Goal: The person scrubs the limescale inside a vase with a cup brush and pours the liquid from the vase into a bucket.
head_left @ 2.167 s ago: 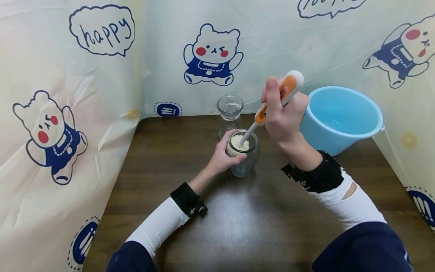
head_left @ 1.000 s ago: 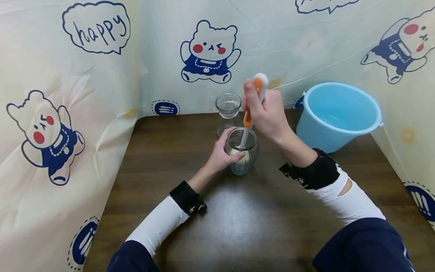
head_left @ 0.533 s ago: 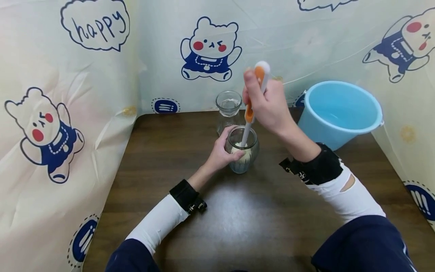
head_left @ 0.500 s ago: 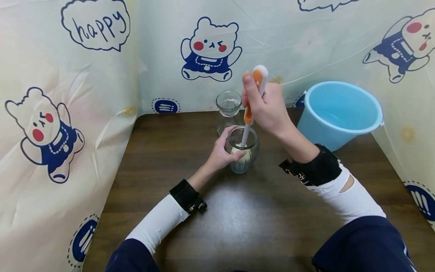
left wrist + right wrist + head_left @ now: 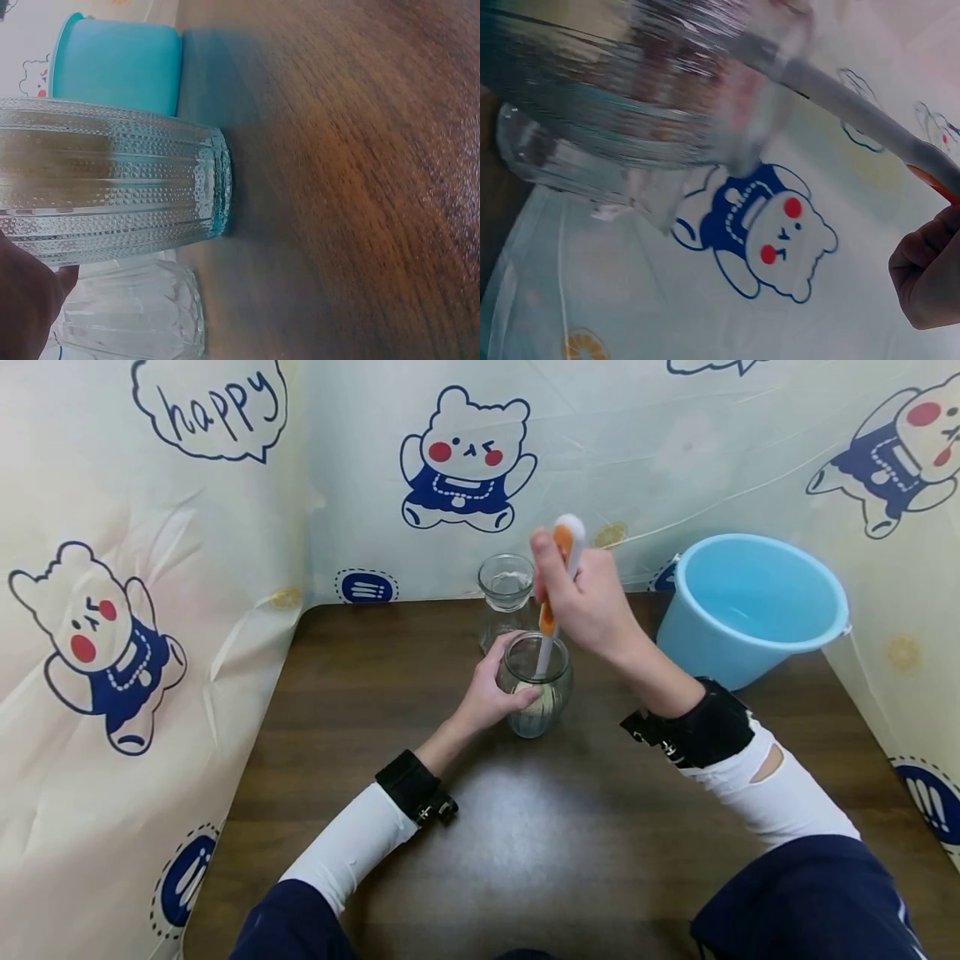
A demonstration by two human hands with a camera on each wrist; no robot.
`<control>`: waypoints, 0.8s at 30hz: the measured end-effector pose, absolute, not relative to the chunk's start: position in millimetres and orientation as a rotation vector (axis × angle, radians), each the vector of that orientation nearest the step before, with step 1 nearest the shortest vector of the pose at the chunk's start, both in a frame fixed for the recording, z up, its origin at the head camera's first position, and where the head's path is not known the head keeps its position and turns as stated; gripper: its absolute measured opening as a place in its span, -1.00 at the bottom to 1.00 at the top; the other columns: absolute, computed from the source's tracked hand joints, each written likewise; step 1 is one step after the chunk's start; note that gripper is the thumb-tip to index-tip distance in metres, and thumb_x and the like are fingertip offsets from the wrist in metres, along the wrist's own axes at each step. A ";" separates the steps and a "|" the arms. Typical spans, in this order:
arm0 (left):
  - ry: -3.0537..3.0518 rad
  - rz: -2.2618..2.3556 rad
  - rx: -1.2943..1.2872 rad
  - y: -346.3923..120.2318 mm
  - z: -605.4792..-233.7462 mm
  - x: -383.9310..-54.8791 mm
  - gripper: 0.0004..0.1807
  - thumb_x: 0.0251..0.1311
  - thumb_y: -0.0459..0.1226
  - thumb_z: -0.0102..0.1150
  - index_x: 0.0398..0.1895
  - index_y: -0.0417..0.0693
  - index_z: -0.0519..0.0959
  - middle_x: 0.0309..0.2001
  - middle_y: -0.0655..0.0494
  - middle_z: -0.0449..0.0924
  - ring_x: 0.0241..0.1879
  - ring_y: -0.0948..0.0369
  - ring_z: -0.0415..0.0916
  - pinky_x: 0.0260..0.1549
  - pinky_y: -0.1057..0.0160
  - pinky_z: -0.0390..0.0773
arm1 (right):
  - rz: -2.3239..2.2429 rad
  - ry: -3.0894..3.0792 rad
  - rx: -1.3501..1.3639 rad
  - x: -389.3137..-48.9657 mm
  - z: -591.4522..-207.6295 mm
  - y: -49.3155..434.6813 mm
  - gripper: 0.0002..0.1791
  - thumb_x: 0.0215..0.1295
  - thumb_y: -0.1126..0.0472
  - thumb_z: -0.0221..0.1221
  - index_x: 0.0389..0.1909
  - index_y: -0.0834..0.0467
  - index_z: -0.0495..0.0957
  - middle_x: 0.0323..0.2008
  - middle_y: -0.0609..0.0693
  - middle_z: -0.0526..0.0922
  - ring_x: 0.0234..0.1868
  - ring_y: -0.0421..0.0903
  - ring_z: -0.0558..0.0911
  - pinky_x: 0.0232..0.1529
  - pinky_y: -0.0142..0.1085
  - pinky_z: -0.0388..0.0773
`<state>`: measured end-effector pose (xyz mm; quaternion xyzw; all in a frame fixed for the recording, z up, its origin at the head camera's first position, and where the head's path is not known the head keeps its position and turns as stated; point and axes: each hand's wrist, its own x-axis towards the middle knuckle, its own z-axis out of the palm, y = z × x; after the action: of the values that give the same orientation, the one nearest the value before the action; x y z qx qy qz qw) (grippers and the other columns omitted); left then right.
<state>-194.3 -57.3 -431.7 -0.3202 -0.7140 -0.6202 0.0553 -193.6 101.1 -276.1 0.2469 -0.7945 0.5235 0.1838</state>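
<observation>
A ribbed clear glass jar (image 5: 553,697) stands roughly upright near the table's far side; my left hand (image 5: 487,692) grips its left side, thumb across the front. In the left wrist view the ribbed jar (image 5: 161,184) has its base at or close to the tabletop. Wrapped round the orange-and-white handle of a bottle brush (image 5: 567,543) is my right hand (image 5: 592,602), above the jar's mouth. The cream brush head is inside the jar, blurred through the glass. The right wrist view shows the grey brush shaft (image 5: 855,112) passing through the mouth.
A second clear glass jar (image 5: 491,625) with a flared rim stands just behind the gripped one. To the right is a light blue bucket (image 5: 708,652). The dark wooden table (image 5: 525,852) meets a printed cloth backdrop (image 5: 352,477) at the back and sides.
The brush has gone down from the jar's mouth into the jar, and its handle stands more upright. Over the last half second it shifted slightly up and down. The left hand keeps its grip.
</observation>
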 end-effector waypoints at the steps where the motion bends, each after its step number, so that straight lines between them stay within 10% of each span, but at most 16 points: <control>1: -2.172 -1.880 -0.971 -56.9 -431.9 -194.3 -0.18 -0.12 -0.35 0.33 0.28 -0.44 0.27 0.16 -0.37 0.43 0.11 -0.18 0.38 0.12 -0.27 0.36 | 1.454 -2.262 0.693 -193.9 -280.5 101.0 -0.37 0.51 -0.08 -0.14 -0.69 0.24 0.46 -0.73 0.05 0.46 -0.69 -0.11 0.37 -0.62 -0.30 0.35; 18: -2.183 -1.842 -0.964 -55.2 -432.7 -194.4 -0.18 -0.14 -0.31 0.33 0.27 -0.43 0.28 0.16 -0.39 0.42 0.09 -0.18 0.39 0.10 -0.27 0.37 | 1.321 -2.322 0.678 -171.1 -257.1 105.6 -0.45 0.48 0.13 -0.09 -0.68 0.35 0.50 -0.72 0.17 0.52 -0.69 -0.17 0.38 -0.57 -0.36 0.34; 24: -2.195 -1.854 -0.962 -56.8 -431.7 -194.6 -0.05 -0.05 0.05 0.36 0.28 -0.42 0.27 0.15 -0.39 0.43 0.11 -0.18 0.37 0.12 -0.25 0.35 | 1.213 -2.178 0.747 -175.0 -245.0 111.0 -0.45 0.46 0.07 -0.05 -0.73 0.27 0.49 -0.77 0.07 0.52 -0.73 -0.29 0.40 -0.63 -0.38 0.35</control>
<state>-194.6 -56.8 -431.7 -0.3170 -0.7232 -0.6110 0.0559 -175.0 111.0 -245.0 0.2768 -0.8065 0.4494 0.2663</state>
